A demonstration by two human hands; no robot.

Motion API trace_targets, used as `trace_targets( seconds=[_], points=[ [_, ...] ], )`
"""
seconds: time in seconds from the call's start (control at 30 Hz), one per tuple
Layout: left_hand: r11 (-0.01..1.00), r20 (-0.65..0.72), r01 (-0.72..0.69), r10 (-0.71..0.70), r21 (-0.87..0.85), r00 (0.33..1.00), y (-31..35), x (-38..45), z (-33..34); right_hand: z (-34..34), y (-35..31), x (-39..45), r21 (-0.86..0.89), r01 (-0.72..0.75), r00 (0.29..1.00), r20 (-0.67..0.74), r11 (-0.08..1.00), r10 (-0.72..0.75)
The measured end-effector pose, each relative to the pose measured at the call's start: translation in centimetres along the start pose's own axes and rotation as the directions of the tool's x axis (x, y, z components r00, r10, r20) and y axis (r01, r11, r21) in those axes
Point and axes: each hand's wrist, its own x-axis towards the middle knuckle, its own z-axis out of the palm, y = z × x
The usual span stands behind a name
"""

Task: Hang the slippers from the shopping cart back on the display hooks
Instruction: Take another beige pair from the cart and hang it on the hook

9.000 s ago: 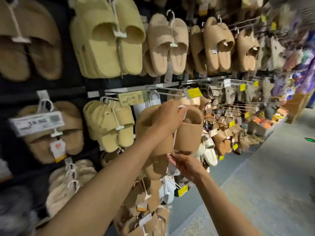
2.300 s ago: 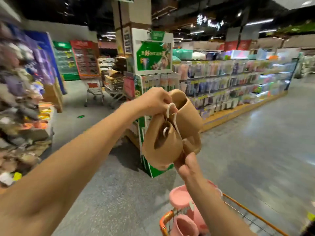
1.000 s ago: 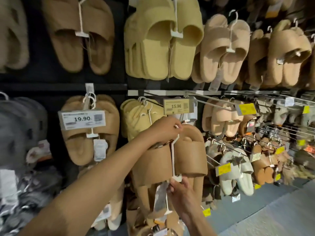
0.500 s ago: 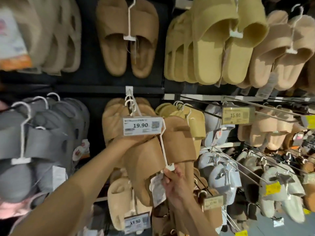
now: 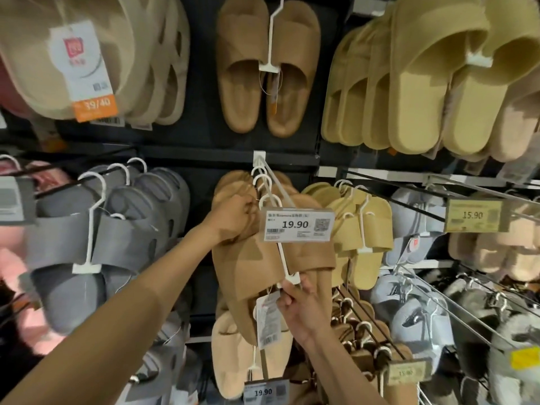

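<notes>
We note the left hand (image 5: 233,216) curled around the top of a tan slipper pair (image 5: 263,267), held up against the display hook (image 5: 270,185) behind its 19.90 price tag (image 5: 296,225). The right hand (image 5: 301,311) pinches the bottom of the pair's white hanger (image 5: 287,273), beside a hanging label (image 5: 267,323). Other tan pairs already hang on that hook. Grey slippers (image 5: 87,244) hang to the left, yellow slippers (image 5: 362,229) to the right.

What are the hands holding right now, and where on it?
The brown slipper pair: left hand grips the top by the hanger hook, right hand pinches the hanger's bottom clip.
</notes>
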Motion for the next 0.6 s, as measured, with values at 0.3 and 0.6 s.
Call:
trace_targets(
  seconds=[0.3,0.6],
  points=[
    [0.994,-0.006,0.059,-0.06,-0.092,0.998,2.4,0.4,-0.5,0.4,-0.5,0.5,0.076,0.008,1.0,-0.02,0.997,-0.006],
    [0.995,-0.132,0.081,-0.072,0.058,0.989,2.9,1.1,-1.3,1.7,-1.5,1.1,-0.044,0.031,0.997,0.074,0.999,-0.028]
  ],
)
